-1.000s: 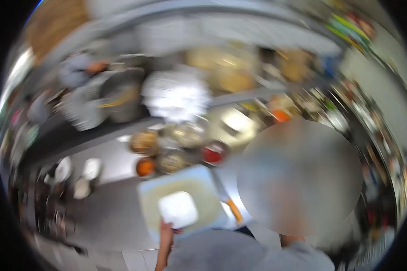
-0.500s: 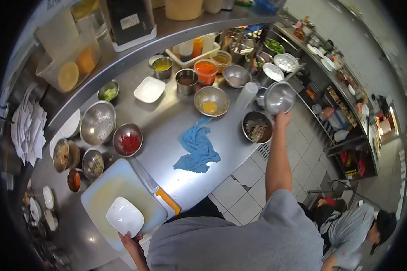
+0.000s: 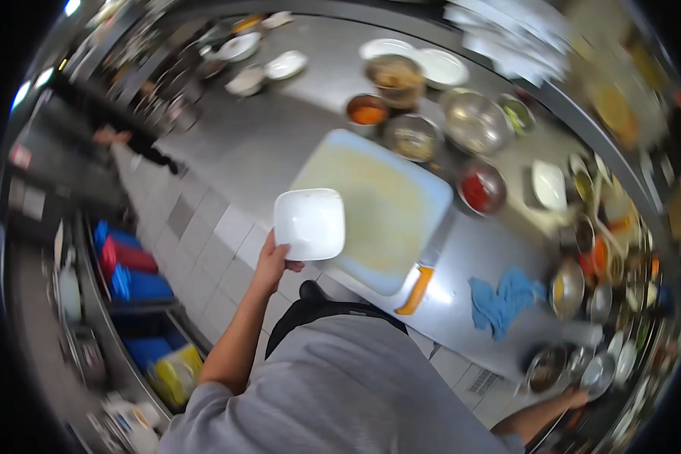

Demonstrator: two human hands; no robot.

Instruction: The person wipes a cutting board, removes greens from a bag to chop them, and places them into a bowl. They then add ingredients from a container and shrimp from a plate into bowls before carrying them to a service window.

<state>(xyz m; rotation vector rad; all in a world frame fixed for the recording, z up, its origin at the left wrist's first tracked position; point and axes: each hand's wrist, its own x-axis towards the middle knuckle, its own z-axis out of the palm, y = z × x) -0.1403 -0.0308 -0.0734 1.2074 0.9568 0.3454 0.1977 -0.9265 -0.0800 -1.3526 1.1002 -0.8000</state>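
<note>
A white square bowl [image 3: 310,225] is gripped at its lower rim by my left hand [image 3: 275,265], thumb over the edge. It hangs just off the left side of the cutting board [image 3: 386,204]. Far to the lower right, my right hand [image 3: 577,397] is closed on the rim of a steel bowl [image 3: 599,374], somewhat blurred. Beside that bowl stands a dark-looking bowl [image 3: 546,368] with greyish food in it. A knife with an orange handle [image 3: 415,290] lies along the board's right edge.
A blue cloth [image 3: 505,301] lies crumpled on the steel counter. Bowls of red pieces [image 3: 483,188] and orange food [image 3: 368,113] stand behind the board. White plates [image 3: 440,68] are at the back. On the left, shelving holds blue bins [image 3: 140,284]; another person's hand [image 3: 112,136] shows beyond.
The view has swung to the left. The white bowl has moved off the board to its left side, still in my left hand. My right hand still holds the steel bowl.
</note>
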